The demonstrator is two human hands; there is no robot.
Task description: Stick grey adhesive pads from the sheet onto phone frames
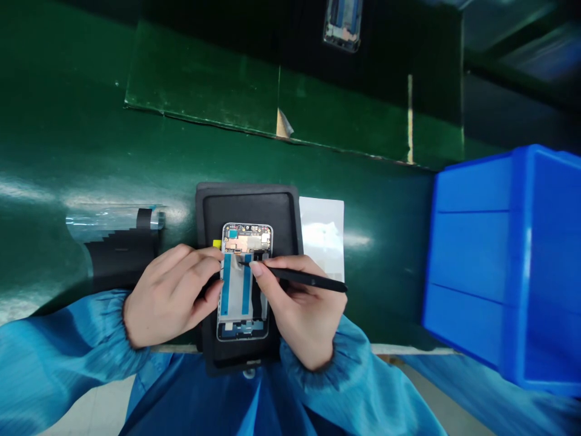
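Black foam makes up the tray [247, 206] I have below the camera, its near end reaching past the edge of the green table [181, 151]. Inside it, below centre, lies the opened phone [236, 295], its circuit board [247, 242] at the far end and two blue strips [246, 297] running lengthwise over a silvery area. I see the right hand [308, 309] gripping a slim black tool [313, 279] between thumb and fingers, with its tip at a small greyish flap [236, 262] just below the board. The left hand [177, 293] has its fingers bent at the phone's left edge, beside a yellow tab [216, 243]; I can't tell whether they pinch anything. Left of that hand I make out a clear film [102, 223] with black pieces [120, 254] next to it. To the tray's right is a white sheet [321, 236], shining under the light, and well apart on the far right stands a blue bin [474, 242]. Up top, in shadow, I get part of a second phone [342, 30].
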